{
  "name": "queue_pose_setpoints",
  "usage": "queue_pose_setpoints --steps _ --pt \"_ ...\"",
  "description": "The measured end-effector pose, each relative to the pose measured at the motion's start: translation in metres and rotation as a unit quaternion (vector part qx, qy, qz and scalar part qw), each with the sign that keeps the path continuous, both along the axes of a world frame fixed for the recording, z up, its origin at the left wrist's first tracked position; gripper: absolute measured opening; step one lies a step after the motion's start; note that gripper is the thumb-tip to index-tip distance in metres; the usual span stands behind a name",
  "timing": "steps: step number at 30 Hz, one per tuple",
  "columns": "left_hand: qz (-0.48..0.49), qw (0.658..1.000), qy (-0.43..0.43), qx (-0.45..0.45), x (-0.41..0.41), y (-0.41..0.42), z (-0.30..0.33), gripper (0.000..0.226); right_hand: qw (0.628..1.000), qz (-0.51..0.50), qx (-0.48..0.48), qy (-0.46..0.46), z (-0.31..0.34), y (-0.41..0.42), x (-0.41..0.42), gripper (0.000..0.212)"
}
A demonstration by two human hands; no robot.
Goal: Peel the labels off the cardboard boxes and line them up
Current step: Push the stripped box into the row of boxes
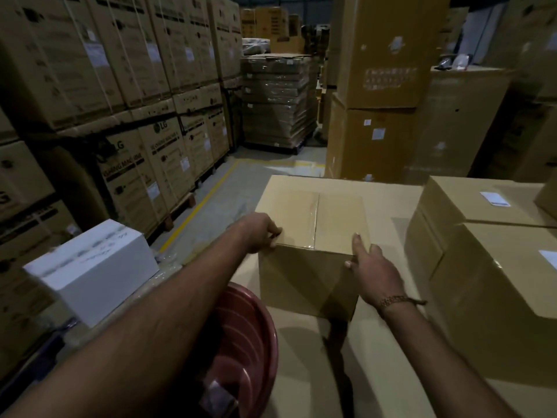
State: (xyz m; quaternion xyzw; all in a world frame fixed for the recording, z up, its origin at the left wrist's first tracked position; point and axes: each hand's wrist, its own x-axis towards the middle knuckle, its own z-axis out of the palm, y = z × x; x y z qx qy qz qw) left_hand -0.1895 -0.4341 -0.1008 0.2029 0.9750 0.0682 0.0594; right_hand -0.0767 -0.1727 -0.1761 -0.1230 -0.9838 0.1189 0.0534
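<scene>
A plain taped cardboard box [313, 224] stands in front of me on a flat cardboard surface [388, 372]. No label shows on its top or near face. My left hand [260, 232] grips its near left top corner. My right hand [372, 274] holds the near right corner, thumb on the top edge. To the right stand two larger cardboard boxes: the near one [494, 285] carries a white label [550, 257] at the frame edge, and the far one [470, 203] has a white label [494, 199] on its top.
A red plastic tub [244, 342] sits low beside my left arm. A white carton [93, 270] rests to the left. Tall stacks of printed cartons [126, 122] line the left side of an aisle, a wrapped pallet [277, 101] stands at its end, and brown boxes [376, 95] rise behind.
</scene>
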Motion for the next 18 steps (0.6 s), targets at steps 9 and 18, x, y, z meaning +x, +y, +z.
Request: queue_pose_setpoints --steps 9,18 --pt "0.052 0.993 0.069 0.079 -0.108 -0.049 -0.018 0.038 1.0 0.008 -0.009 0.009 -0.008 -0.035 -0.128 0.065" --pt "0.067 0.983 0.054 0.163 -0.177 -0.072 -0.034 0.03 0.999 0.008 -0.022 0.025 -0.01 -0.052 -0.198 0.063"
